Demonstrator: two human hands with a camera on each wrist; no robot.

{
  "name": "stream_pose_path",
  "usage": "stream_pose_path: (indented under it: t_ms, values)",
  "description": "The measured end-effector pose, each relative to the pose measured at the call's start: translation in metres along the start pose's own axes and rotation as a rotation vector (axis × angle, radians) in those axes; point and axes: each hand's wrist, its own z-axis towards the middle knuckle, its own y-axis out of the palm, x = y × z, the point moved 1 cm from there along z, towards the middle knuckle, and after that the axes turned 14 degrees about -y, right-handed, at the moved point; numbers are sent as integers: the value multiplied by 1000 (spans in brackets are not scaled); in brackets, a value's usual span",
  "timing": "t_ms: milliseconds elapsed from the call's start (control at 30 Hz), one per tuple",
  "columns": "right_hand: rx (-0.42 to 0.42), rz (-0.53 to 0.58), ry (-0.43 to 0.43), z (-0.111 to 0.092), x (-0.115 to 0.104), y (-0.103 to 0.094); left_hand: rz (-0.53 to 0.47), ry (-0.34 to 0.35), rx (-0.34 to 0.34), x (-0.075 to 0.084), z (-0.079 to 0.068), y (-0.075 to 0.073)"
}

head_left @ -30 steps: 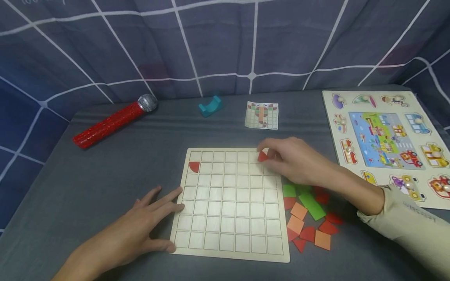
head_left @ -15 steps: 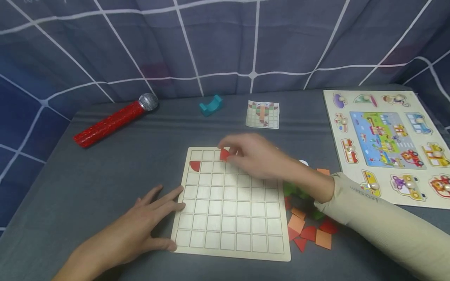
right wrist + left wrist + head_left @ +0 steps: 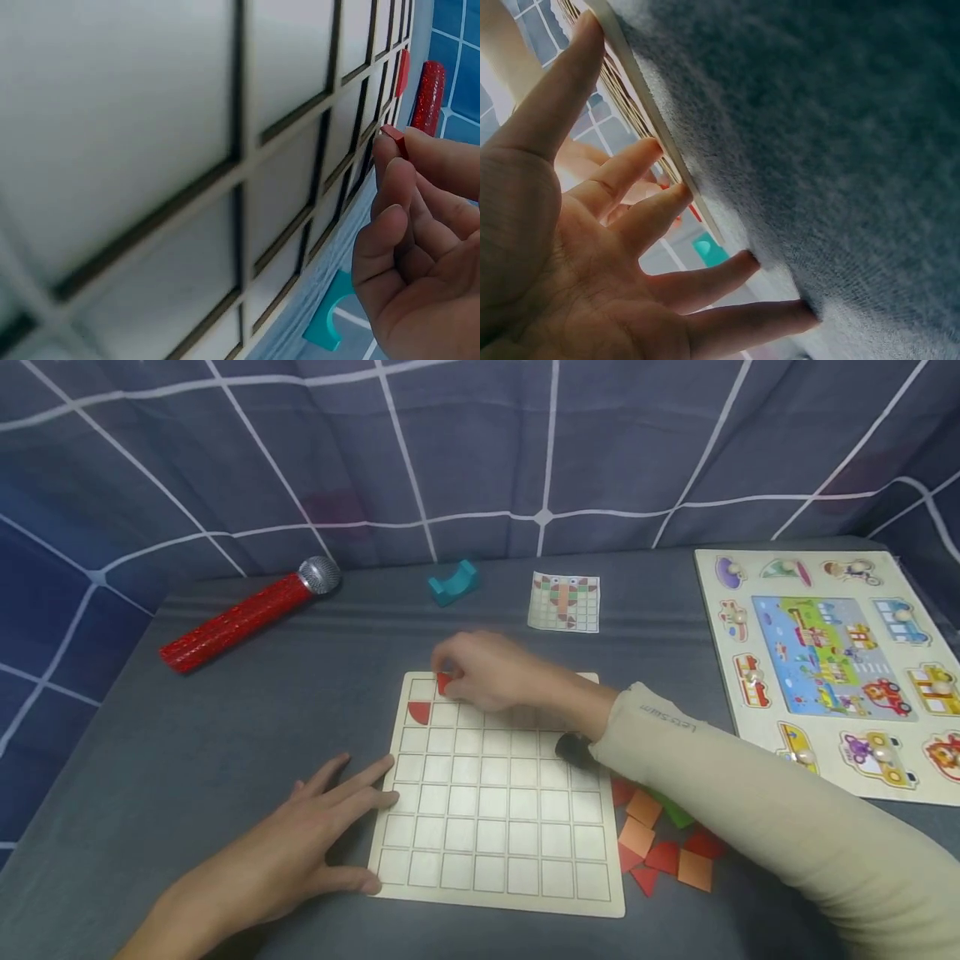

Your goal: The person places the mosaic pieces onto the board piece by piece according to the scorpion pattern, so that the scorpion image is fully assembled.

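Observation:
A pale wooden grid board (image 3: pixel 491 831) lies flat on the dark cloth. One red quarter-circle piece (image 3: pixel 419 713) sits in a cell near its upper left corner. My right hand (image 3: pixel 487 672) is over the board's top row and pinches a small red piece (image 3: pixel 394 138) between thumb and finger; its full shape is hidden by the fingers. My left hand (image 3: pixel 300 843) has its fingers spread, and the thumb and two fingertips touch the board's left edge, as the left wrist view (image 3: pixel 622 225) also bears out for the hand.
Loose orange squares (image 3: pixel 636 837), red pieces (image 3: pixel 662 857) and a partly covered green piece (image 3: pixel 675 810) lie right of the board under the right sleeve (image 3: pixel 720 768). Behind are a pattern card (image 3: pixel 564 602), a teal curved block (image 3: pixel 454 583) and a red microphone (image 3: pixel 236 622). A knob puzzle (image 3: pixel 832 660) lies right.
My right hand has moved left along the board's top rows, carrying the red piece from the right corner toward the left one. The left hand keeps its place at the edge.

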Motion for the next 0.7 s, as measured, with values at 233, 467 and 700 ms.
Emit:
stream_pose_path:
  t_ms: [233,467,700]
  values:
    - [-21,-28,7,3,-5,4,1,-2,6,1,0,0]
    - [-24,-23,16,1,-10,7,-1,-23,-14,1,1,-1]
    - [-12,-68,23,-1,-9,7,-10,-29,-24,0,1,0]
